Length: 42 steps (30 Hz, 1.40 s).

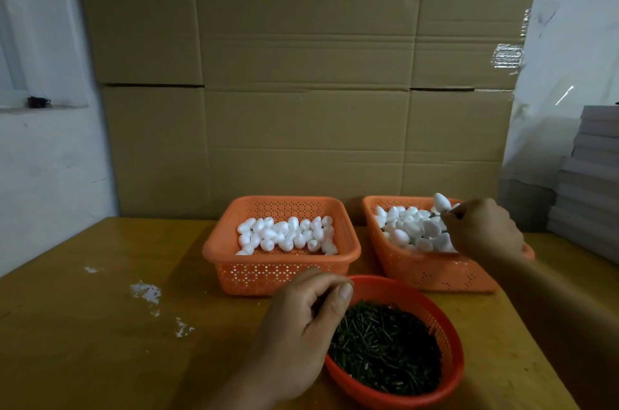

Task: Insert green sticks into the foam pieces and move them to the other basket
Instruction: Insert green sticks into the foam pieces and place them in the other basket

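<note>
Yellow-brown wood forms the surface (83,326), with white foam crumbs (146,292) scattered to the left of the round red basket (449,372), the landmark at the near edge. That basket is heaped with green sticks (385,352). At its left rim hovers the left hand (301,332), fingers curled and thumb pressed toward the fingertips; whether it pinches a stick cannot be told. Just behind the round basket stands the left orange basket (281,275), holding loose white foam pieces (284,235). Behind and to the right of the round basket sits the right orange basket (425,270), piled with more foam. Above that pile the right hand (482,228) is closed, its fingertips gripping a foam piece on a stick (441,202), raised above the basket's back rim.
</note>
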Available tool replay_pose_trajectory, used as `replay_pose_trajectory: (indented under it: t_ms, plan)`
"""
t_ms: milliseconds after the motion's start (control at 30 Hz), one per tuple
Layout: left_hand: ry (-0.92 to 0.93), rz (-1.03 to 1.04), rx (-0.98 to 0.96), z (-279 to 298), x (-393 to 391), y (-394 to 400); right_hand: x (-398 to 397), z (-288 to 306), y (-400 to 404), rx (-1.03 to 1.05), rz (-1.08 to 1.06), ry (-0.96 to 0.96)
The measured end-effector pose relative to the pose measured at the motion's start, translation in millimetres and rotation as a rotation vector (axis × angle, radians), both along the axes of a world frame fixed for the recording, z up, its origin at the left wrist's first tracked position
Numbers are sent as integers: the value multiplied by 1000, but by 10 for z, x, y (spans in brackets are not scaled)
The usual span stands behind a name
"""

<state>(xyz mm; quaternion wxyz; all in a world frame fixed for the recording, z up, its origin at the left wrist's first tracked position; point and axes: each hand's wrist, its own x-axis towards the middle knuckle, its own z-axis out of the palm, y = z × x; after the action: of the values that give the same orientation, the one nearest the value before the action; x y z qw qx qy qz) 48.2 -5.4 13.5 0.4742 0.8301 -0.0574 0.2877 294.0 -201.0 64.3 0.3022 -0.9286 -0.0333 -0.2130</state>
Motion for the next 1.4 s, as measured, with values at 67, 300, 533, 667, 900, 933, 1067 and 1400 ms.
replay_pose_trajectory:
  t_ms: [67, 300, 533, 667, 900, 933, 1067, 1400]
  plan:
    - [8, -5, 2, 4, 0, -4, 73, 12, 28, -61, -34, 35]
    - [20, 6, 37, 14, -17, -8, 201, -29, 151, -192, -108, 74]
    - [12, 5, 61, 7, -14, -6, 270, -58, 132, -229, -98, 109]
    - [17, -5, 73, 11, -17, 1, 233, -34, 121, -214, -58, 148]
    - [-2, -5, 99, 22, -29, 7, 0, -15, -19, 35, -40, 10]
    - [-9, 2, 102, 27, -27, 16, -94, -4, -13, 80, 25, -6]
    - [-44, 78, 117, 65, 0, 112, -579, 38, 44, 250, 255, -115]
    - [95, 276, -42, 369, 283, 682, -1458, -216, 181, 257, 549, -79]
